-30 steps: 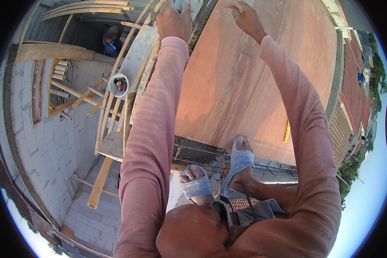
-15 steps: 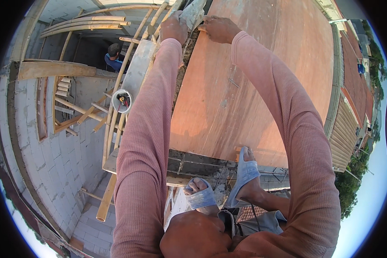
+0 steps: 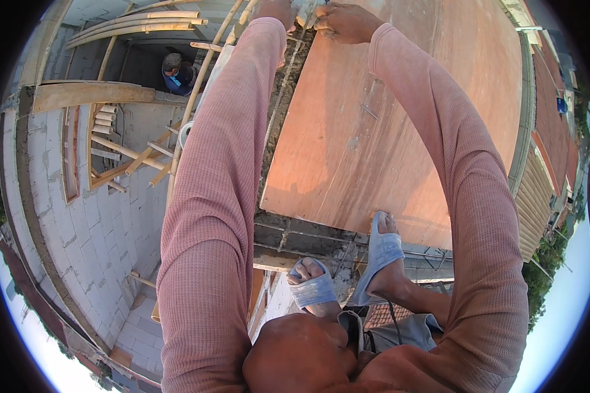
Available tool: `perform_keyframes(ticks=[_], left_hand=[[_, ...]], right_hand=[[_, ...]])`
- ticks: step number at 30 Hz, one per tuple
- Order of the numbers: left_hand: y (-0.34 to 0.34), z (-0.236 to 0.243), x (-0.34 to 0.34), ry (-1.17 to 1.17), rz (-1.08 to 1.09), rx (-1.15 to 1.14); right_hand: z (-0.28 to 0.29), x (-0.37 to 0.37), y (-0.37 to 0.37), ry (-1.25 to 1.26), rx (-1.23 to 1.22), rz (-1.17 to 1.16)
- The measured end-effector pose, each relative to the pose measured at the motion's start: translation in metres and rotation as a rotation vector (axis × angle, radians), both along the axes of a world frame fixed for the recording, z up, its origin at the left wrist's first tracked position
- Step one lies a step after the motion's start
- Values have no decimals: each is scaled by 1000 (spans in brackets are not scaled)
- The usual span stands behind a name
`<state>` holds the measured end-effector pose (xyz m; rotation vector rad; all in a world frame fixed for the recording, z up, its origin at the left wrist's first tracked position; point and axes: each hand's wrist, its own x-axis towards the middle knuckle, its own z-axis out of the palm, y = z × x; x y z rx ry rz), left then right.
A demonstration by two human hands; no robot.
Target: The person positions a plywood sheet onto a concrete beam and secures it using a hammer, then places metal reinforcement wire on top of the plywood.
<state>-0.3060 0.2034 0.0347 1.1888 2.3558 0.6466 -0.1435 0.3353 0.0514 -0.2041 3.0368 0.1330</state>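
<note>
My left hand (image 3: 276, 11) is at the top edge of the view, partly cut off, closed beside a pale, crumpled sheet-like piece (image 3: 306, 10) that it appears to hold. My right hand (image 3: 347, 23) rests at the far left edge of a reddish plywood sheet (image 3: 367, 144), its fingers curled; what they grip, if anything, is hidden. Between my arms runs a narrow gap (image 3: 283, 98) with rough mortar and a steel bar along the plywood's left side. A nail-like metal piece (image 3: 370, 112) lies on the plywood.
My sandalled feet (image 3: 380, 255) stand at the plywood's near edge, by a trench with steel bars (image 3: 301, 234). To the left the structure drops to a lower level with block walls (image 3: 111, 223), bamboo poles (image 3: 137, 29) and another person (image 3: 177, 73). A white bucket (image 3: 185, 134) is mostly behind my left sleeve.
Both hands have moved farther up in the view, the left partly out of it. The pale piece shows less. My left sleeve now covers most of the bucket.
</note>
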Motion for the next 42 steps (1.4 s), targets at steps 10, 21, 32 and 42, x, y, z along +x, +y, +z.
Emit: perform_keyframes(ticks=[10, 21, 32, 42], left_hand=[[-22, -27, -8, 364, -59, 95], [-12, -59, -4, 545, -343, -78], [-13, -64, 3, 969, -173, 390], [4, -74, 46, 1105, -93, 47]], right_hand=[[11, -28, 12, 2, -219, 366], [-21, -24, 31, 3, -105, 308], [-8, -46, 14, 23, -143, 296], [5, -51, 4, -416, 187, 267]])
